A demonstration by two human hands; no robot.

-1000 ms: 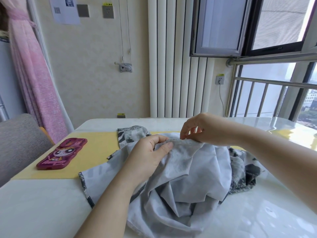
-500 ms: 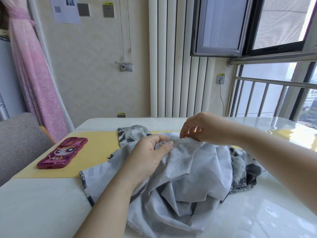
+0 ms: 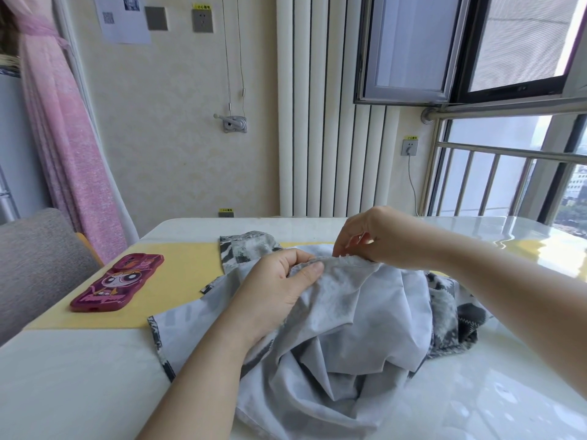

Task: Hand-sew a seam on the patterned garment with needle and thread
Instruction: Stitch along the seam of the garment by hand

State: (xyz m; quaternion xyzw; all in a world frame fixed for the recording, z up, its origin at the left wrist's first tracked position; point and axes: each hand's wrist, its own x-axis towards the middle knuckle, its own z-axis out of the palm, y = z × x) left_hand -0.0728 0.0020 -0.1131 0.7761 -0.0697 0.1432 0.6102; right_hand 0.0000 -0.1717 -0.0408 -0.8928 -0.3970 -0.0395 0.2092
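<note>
A grey-and-white patterned garment [image 3: 359, 322], turned inside out, lies bunched on the white table [image 3: 79, 376]. My left hand [image 3: 279, 290] grips a raised fold of it, thumb pressed on the frayed seam edge. My right hand [image 3: 371, 236] hovers just beyond that edge, its fingertips pinched together right at the cloth. The needle is too small to make out between those fingers, and no thread shows clearly.
A pink cartoon phone case [image 3: 117, 284] rests on a yellow mat [image 3: 187, 281] to the left. A grey chair back [image 3: 35, 265] stands at the table's left edge. A radiator [image 3: 330, 138] and a railed window [image 3: 508, 179] sit behind.
Both hands stay almost where they were. The right hand's pinching fingertips have shifted slightly along the seam edge.
</note>
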